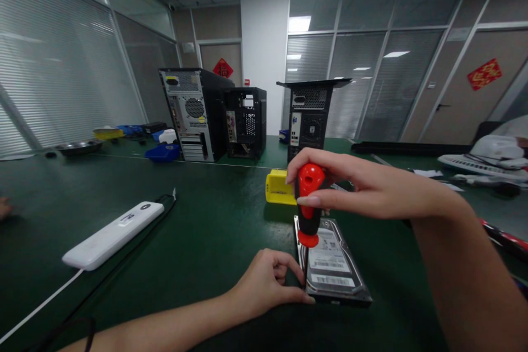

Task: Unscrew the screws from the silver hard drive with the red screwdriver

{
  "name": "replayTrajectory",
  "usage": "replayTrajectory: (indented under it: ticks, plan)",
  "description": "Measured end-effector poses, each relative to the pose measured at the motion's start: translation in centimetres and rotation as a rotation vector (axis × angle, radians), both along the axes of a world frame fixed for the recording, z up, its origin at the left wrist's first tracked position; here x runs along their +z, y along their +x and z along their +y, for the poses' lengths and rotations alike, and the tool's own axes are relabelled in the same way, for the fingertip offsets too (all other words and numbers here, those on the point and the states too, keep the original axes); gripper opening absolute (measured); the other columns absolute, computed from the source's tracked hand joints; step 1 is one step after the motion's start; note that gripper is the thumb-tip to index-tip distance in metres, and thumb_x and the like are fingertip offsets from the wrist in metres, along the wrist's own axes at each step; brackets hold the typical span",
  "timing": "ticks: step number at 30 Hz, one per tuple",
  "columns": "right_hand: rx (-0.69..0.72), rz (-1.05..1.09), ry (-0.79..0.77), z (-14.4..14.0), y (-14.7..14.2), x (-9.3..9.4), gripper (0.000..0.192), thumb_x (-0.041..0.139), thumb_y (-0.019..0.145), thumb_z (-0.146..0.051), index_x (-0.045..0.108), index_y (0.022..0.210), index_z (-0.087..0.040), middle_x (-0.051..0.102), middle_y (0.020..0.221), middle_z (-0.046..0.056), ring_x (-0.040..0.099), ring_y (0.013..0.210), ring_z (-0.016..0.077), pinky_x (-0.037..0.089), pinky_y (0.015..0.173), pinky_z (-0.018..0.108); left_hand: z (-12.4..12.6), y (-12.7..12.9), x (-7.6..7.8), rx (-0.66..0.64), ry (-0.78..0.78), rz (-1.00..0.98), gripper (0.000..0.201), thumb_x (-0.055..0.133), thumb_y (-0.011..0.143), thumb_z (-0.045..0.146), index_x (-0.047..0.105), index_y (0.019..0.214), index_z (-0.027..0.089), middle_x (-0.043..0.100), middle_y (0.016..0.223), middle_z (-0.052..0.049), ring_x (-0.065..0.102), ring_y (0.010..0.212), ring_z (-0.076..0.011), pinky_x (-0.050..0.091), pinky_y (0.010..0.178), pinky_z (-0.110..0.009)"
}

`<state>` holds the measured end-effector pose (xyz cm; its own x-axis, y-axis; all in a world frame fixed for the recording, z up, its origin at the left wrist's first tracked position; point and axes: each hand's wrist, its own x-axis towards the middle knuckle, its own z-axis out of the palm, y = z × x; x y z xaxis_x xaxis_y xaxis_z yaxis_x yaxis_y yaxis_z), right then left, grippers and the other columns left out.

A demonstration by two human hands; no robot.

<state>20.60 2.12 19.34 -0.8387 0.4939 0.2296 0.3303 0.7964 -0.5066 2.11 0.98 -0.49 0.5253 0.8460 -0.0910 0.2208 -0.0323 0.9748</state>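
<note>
A hard drive [332, 264] with a white label lies flat on the green table in front of me. A screwdriver with a red and black handle [309, 203] stands upright over the drive's near left corner. My right hand [363, 187] grips the top of that handle. My left hand [268, 283] rests on the table beside the drive, its thumb and forefinger pinched around the thin shaft near the tip.
A yellow bin [277, 187] sits just behind the drive. A white power strip [113, 235] with cords lies to the left. Three computer towers [198, 113] stand at the back, with blue bins and a metal bowl [78, 147] far left. Keyboards and cables lie far right.
</note>
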Motion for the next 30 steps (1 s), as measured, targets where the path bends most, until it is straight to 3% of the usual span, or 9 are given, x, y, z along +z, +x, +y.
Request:
replayTrajectory:
  ticks: [11, 17, 22, 27, 30]
  plan:
    - [-0.024, -0.058, 0.070, -0.7, 0.1, 0.3, 0.031, 0.056, 0.090, -0.029, 0.051, 0.119, -0.021, 0.062, 0.105, 0.004, 0.061, 0.092, 0.0155, 0.049, 0.076, 0.025, 0.1, -0.1, -0.2, -0.004, 0.017, -0.001, 0.037, 0.085, 0.058, 0.037, 0.070, 0.077, 0.010, 0.028, 0.046, 0.012, 0.017, 0.046, -0.0051, 0.008, 0.046, -0.023]
    - [-0.062, -0.023, 0.082, -1.1, -1.0, 0.2, 0.022, 0.054, 0.091, -0.036, 0.055, 0.103, -0.018, 0.060, 0.086, 0.000, 0.058, 0.074, 0.0113, 0.046, 0.066, 0.022, 0.0, 0.0, 0.0, -0.015, 0.037, 0.030, 0.035, 0.083, 0.060, 0.037, 0.070, 0.078, 0.009, 0.026, 0.045, 0.012, 0.016, 0.046, -0.0054, 0.007, 0.047, -0.025]
    - [-0.031, -0.029, 0.003, -1.4, -0.6, 0.3, 0.022, 0.049, 0.094, -0.028, 0.050, 0.113, -0.017, 0.058, 0.100, 0.002, 0.057, 0.085, 0.0115, 0.046, 0.074, 0.024, 0.0, 0.1, 0.4, -0.004, 0.047, 0.078, 0.033, 0.083, 0.060, 0.033, 0.070, 0.078, 0.009, 0.023, 0.045, 0.013, 0.015, 0.047, -0.0059, 0.006, 0.048, -0.025]
    - [-0.036, -0.020, -0.011, -1.2, -1.4, 0.0, 0.030, 0.058, 0.087, -0.044, 0.053, 0.101, -0.018, 0.056, 0.090, 0.000, 0.055, 0.076, 0.0116, 0.045, 0.064, 0.023, 0.0, 0.1, 0.3, 0.014, 0.046, 0.077, 0.034, 0.083, 0.059, 0.032, 0.070, 0.079, 0.009, 0.028, 0.047, 0.012, 0.018, 0.048, -0.0062, 0.009, 0.047, -0.024]
    - [-0.045, -0.026, -0.022, -1.2, -1.3, -0.1, 0.024, 0.052, 0.092, -0.035, 0.048, 0.110, -0.019, 0.057, 0.097, 0.001, 0.055, 0.081, 0.0123, 0.046, 0.070, 0.025, 0.0, 0.1, 0.2, 0.013, 0.031, 0.064, 0.037, 0.083, 0.058, 0.034, 0.069, 0.081, 0.009, 0.028, 0.047, 0.012, 0.017, 0.048, -0.0062, 0.008, 0.047, -0.024]
